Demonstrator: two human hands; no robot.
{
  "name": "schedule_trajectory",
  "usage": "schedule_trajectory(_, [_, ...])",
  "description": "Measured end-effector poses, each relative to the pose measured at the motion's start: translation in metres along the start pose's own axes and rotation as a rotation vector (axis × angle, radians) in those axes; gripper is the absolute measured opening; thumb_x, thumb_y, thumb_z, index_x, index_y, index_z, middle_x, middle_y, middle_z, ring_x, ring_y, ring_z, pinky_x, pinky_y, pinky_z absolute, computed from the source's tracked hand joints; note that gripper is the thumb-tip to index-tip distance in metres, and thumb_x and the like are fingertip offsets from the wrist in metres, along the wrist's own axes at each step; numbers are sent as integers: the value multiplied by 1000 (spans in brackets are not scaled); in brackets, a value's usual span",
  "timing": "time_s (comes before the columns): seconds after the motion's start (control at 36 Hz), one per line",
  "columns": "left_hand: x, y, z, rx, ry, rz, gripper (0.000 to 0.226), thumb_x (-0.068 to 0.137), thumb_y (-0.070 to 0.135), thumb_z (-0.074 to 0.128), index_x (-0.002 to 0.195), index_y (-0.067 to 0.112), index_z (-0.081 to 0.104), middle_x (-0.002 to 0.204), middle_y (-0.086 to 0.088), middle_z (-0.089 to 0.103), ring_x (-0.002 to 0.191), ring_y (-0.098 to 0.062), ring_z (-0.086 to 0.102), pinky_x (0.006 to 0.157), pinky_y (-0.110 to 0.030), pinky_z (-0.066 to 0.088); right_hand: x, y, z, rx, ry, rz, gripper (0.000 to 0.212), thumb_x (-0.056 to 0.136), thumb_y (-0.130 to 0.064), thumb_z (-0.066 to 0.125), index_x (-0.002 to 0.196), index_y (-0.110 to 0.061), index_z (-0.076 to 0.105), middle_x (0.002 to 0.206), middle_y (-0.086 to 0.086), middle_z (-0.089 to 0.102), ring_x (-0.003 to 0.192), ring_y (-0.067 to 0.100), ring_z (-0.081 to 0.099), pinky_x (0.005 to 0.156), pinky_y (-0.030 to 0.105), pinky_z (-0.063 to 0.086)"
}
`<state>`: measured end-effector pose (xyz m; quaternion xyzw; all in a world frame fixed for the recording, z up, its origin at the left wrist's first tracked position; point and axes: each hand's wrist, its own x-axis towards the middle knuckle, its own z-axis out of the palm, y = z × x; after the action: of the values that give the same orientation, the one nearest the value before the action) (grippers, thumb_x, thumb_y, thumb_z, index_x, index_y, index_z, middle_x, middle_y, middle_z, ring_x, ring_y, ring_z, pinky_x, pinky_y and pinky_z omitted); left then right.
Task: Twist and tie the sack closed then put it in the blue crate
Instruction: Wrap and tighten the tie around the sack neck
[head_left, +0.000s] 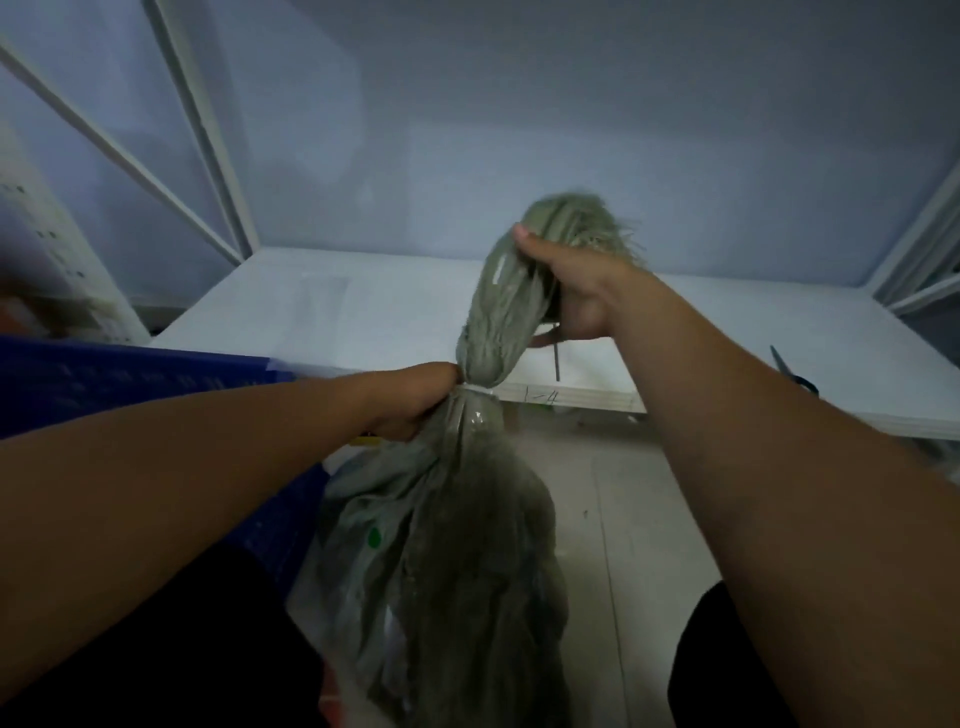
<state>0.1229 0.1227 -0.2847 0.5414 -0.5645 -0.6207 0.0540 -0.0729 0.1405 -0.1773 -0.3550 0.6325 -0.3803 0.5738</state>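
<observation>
A grey-green woven sack (457, 545) hangs in front of me, its neck gathered and twisted. A pale tie (480, 388) circles the neck. My left hand (415, 400) grips the neck just below the tie. My right hand (576, 291) holds the bunched upper end of the sack (498, 291), whose frayed edge sticks up above my fingers. A thin dark strip (557, 358) hangs from my right hand. The blue crate (130, 379) stands at the left, partly hidden behind my left arm.
A white table (363, 312) lies ahead, with its front edge near the sack. Dark scissors (795, 374) lie on it at the right. White shelf frames stand at the far left and far right. A pale tiled floor (623, 519) shows below.
</observation>
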Motion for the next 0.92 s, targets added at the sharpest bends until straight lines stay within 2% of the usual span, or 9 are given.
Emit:
schedule_trajectory(0.06, [-3, 2, -1, -161, 41, 12, 45, 104, 41, 43, 98, 4, 70, 85, -14, 76, 81, -27, 69, 69, -29, 57, -6, 1, 4, -217, -56, 31, 102, 71, -74, 72, 151, -17, 40, 154, 13, 43, 139, 40, 44, 105, 65, 42])
schedule_trajectory(0.17, [9, 6, -21, -416, 219, -24, 76, 99, 65, 27, 109, 1, 66, 109, -21, 69, 95, -32, 64, 79, -35, 54, -4, 8, 12, -373, -17, 11, 94, 86, -75, 53, 157, -17, 29, 161, 16, 31, 140, 44, 41, 107, 63, 43])
schedule_trajectory(0.25, [13, 6, -26, -469, 317, -51, 77, 98, 67, 20, 111, 2, 60, 98, -19, 66, 79, -30, 61, 65, -33, 52, -5, 15, 26, -524, -8, -30, 57, 98, -52, 56, 130, -5, 56, 126, 21, 60, 105, 37, 65, 93, 52, 56])
schedule_trajectory(0.33, [16, 8, -32, -491, 432, -88, 74, 99, 65, 19, 101, 1, 57, 90, -17, 64, 75, -27, 59, 65, -34, 53, -7, 21, 45, -600, 75, -143, 18, 95, -15, 65, 81, -3, 64, 78, 14, 67, 62, 25, 63, 64, 37, 59])
schedule_trajectory(0.42, [21, 11, -38, -494, 351, -154, 95, 87, 80, 18, 123, 0, 56, 118, -17, 65, 101, -30, 63, 80, -39, 55, -15, 28, 61, -649, -77, -114, 6, 93, -4, 65, 98, -1, 66, 90, 13, 69, 80, 24, 68, 76, 41, 63])
schedule_trajectory(0.5, [11, 18, -37, -495, 176, -163, 126, 64, 96, 19, 143, 1, 40, 140, -19, 53, 127, -37, 53, 100, -53, 48, -17, 46, 74, -790, -188, -38, 35, 92, -12, 71, 124, -11, 58, 116, 14, 65, 99, 31, 69, 81, 48, 63])
schedule_trajectory(0.58, [0, 27, -32, -484, 15, -122, 150, 40, 103, 30, 158, 13, 10, 161, -20, 25, 146, -38, 30, 117, -60, 24, -5, 66, 80, -672, -12, -178, 14, 90, -16, 72, 96, -10, 61, 99, 16, 67, 88, 36, 72, 73, 46, 64])
schedule_trajectory(0.69, [-22, 39, -25, -556, -83, 52, 129, 62, 100, 31, 146, 2, 38, 137, -26, 56, 122, -38, 59, 95, -53, 50, 11, 76, 72, -398, 298, -277, 17, 95, -6, 57, 89, 0, 72, 93, 16, 73, 81, 31, 72, 81, 46, 62])
schedule_trajectory(0.92, [-19, 23, -19, -174, 10, 219, 49, 88, 39, 71, 127, 9, 64, 112, -11, 74, 98, -21, 72, 83, -32, 58, 0, 61, 51, 293, 303, -85, 23, 101, 10, 38, 90, 9, 59, 78, 33, 64, 40, 34, 66, 35, 37, 54])
